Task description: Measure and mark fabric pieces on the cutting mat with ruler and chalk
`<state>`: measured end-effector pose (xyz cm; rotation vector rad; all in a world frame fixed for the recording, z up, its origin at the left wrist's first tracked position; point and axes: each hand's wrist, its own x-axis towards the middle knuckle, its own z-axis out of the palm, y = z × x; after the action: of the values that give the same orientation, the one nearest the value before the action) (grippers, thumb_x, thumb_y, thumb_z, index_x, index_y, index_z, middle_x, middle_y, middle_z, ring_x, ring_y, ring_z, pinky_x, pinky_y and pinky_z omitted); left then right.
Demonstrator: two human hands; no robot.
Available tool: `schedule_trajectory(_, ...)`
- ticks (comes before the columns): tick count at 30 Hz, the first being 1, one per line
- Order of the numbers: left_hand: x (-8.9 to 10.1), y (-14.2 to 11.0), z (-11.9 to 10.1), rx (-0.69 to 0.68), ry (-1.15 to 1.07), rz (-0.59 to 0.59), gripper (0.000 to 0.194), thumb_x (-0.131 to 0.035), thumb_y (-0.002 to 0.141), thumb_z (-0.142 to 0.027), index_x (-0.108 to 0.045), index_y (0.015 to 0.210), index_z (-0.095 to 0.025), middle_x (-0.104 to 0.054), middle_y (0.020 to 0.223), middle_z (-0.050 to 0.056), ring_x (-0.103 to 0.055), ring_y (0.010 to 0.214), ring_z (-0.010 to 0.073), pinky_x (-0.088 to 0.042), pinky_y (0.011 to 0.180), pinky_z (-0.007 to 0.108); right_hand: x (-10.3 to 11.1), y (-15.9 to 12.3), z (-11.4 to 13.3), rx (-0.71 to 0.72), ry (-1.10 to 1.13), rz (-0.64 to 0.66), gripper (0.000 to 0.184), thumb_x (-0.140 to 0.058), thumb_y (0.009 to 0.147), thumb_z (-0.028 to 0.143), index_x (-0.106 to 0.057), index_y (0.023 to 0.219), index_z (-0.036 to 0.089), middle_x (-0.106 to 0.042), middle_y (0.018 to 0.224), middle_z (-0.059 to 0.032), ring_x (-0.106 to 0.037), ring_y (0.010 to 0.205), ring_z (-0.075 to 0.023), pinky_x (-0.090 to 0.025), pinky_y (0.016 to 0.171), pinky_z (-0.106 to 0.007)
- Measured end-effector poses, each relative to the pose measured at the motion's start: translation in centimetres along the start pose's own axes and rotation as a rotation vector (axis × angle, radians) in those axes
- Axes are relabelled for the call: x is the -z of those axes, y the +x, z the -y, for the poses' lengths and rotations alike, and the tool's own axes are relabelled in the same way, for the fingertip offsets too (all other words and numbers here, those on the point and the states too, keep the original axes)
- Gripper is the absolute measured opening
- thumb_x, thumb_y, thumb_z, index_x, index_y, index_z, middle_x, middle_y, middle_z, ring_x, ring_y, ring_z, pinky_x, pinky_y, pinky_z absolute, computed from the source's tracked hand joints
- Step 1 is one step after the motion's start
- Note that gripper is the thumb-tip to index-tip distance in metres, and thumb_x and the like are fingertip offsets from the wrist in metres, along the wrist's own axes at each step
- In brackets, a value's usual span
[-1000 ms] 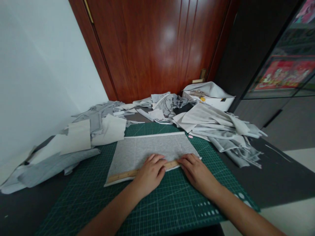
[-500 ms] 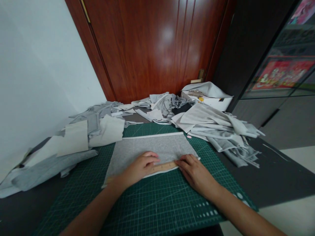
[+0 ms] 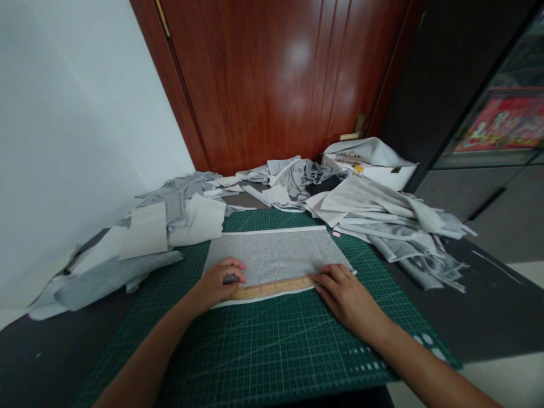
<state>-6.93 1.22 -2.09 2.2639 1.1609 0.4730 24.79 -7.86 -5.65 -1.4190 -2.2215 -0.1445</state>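
Note:
A grey rectangle of fabric [image 3: 276, 255] lies flat on the green cutting mat [image 3: 272, 351]. A wooden ruler [image 3: 274, 288] rests along the fabric's near edge. My left hand [image 3: 216, 283] sits at the ruler's left end, fingers curled down on it and the cloth. My right hand [image 3: 346, 294] presses flat on the ruler's right end, fingers together and stretched out. Neither hand lifts anything.
Heaps of grey and white fabric scraps lie left [image 3: 140, 238], behind [image 3: 289, 178] and right [image 3: 395, 221] of the mat. A white box [image 3: 374, 164] stands by the red-brown door [image 3: 276, 79]. A white wall is on the left, a dark cabinet on the right.
My left hand has slid leftward along the ruler from its middle to its left end, uncovering the ruler. My right hand stays at the right end. The view has shifted slightly.

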Motion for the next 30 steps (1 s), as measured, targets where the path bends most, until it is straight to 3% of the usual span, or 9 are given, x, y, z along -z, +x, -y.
schedule_trajectory(2, 0.1, -0.2, 0.3, 0.011, -0.033, 0.018, 0.015, -0.055, 0.072, -0.025, -0.067, 0.08, -0.02, -0.063, 0.112, 0.006, -0.057, 0.108, 0.0223, -0.042, 0.099, 0.036, 0.0, -0.1, 0.0, 0.004, -0.009, -0.002, 0.023, -0.05, 0.092, 0.02, -0.064, 0.11, 0.019, -0.059, 0.103, -0.009, -0.056, 0.095, -0.0221, -0.051, 0.087, -0.04)
schedule_trajectory(7, 0.5, -0.6, 0.7, 0.095, -0.09, 0.017, 0.047, -0.056, 0.069, -0.023, -0.059, 0.116, -0.02, -0.057, 0.127, 0.007, -0.054, 0.116, 0.0233, -0.043, 0.1, 0.037, -0.1, -0.2, -0.2, 0.012, -0.008, -0.007, 0.023, -0.049, 0.092, 0.021, -0.064, 0.11, 0.021, -0.06, 0.102, -0.0083, -0.057, 0.095, -0.0215, -0.051, 0.088, -0.039)
schedule_trajectory(15, 0.3, -0.5, 0.5, -0.006, 0.022, 0.023, 0.044, -0.053, 0.072, -0.02, -0.062, 0.115, -0.019, -0.056, 0.129, 0.008, -0.051, 0.12, 0.0224, -0.038, 0.106, 0.038, 0.3, -0.2, 0.0, 0.008, -0.035, 0.007, 0.021, -0.05, 0.092, 0.022, -0.064, 0.108, 0.021, -0.06, 0.1, -0.0083, -0.057, 0.093, -0.022, -0.051, 0.085, -0.04)
schedule_trajectory(18, 0.5, 0.1, 0.7, -0.027, 0.052, 0.023, 0.043, -0.052, 0.074, -0.019, -0.062, 0.116, -0.021, -0.057, 0.125, 0.006, -0.055, 0.114, 0.0207, -0.046, 0.097, 0.034, 0.3, -0.1, 0.1, 0.023, -0.043, -0.007, 0.021, -0.049, 0.093, 0.022, -0.064, 0.107, 0.021, -0.06, 0.099, -0.0082, -0.057, 0.091, -0.0216, -0.051, 0.084, -0.039)
schedule_trajectory(21, 0.4, 2.0, -0.1, -0.04, 0.165, 0.031, 0.033, -0.049, 0.08, -0.02, -0.064, 0.109, -0.019, -0.061, 0.111, 0.007, -0.062, 0.095, 0.0185, -0.051, 0.085, 0.032, 0.2, -0.1, 0.1, 0.032, -0.053, -0.003, 0.021, -0.049, 0.093, 0.022, -0.064, 0.107, 0.021, -0.061, 0.098, -0.0079, -0.057, 0.091, -0.0217, -0.052, 0.083, -0.039)
schedule_trajectory(24, -1.3, 4.8, -2.2, -0.152, 0.347, -0.004, 0.028, -0.047, 0.083, -0.016, -0.066, 0.104, -0.016, -0.063, 0.106, 0.009, -0.059, 0.1, 0.0212, -0.045, 0.095, 0.038, 0.1, 0.0, 0.1, 0.024, -0.057, 0.003, 0.021, -0.05, 0.092, 0.021, -0.064, 0.107, 0.021, -0.061, 0.098, -0.0078, -0.057, 0.091, -0.0217, -0.052, 0.083, -0.038)
schedule_trajectory(26, -3.4, 6.7, -3.8, -0.268, 0.368, 0.003, 0.032, -0.047, 0.085, -0.013, -0.064, 0.111, -0.017, -0.061, 0.117, 0.009, -0.055, 0.111, 0.0203, -0.04, 0.101, 0.036, 0.0, 0.0, 0.1, 0.014, -0.053, 0.004, 0.021, -0.05, 0.092, 0.02, -0.065, 0.107, 0.021, -0.061, 0.098, -0.0077, -0.057, 0.091, -0.0216, -0.051, 0.083, -0.038)
schedule_trajectory(28, -5.7, 8.5, -5.1, -0.385, 0.358, 0.098, 0.038, -0.043, 0.089, -0.013, -0.058, 0.123, -0.022, -0.054, 0.134, 0.005, -0.047, 0.124, 0.0171, -0.033, 0.107, 0.034, 0.0, -0.1, 0.2, 0.006, -0.049, 0.011, 0.021, -0.05, 0.092, 0.019, -0.065, 0.106, 0.021, -0.061, 0.099, -0.0076, -0.057, 0.092, -0.0215, -0.051, 0.083, -0.038)
schedule_trajectory(30, -7.5, 9.9, -5.8, -0.416, 0.398, 0.177, 0.04, -0.039, 0.095, -0.022, -0.049, 0.133, -0.029, -0.042, 0.146, 0.002, -0.034, 0.136, 0.02, -0.024, 0.112, 0.043, 0.0, -0.1, 0.1, 0.005, -0.046, 0.023, 0.021, -0.05, 0.092, 0.018, -0.064, 0.107, 0.021, -0.061, 0.099, -0.0076, -0.056, 0.092, -0.0215, -0.05, 0.084, -0.038)
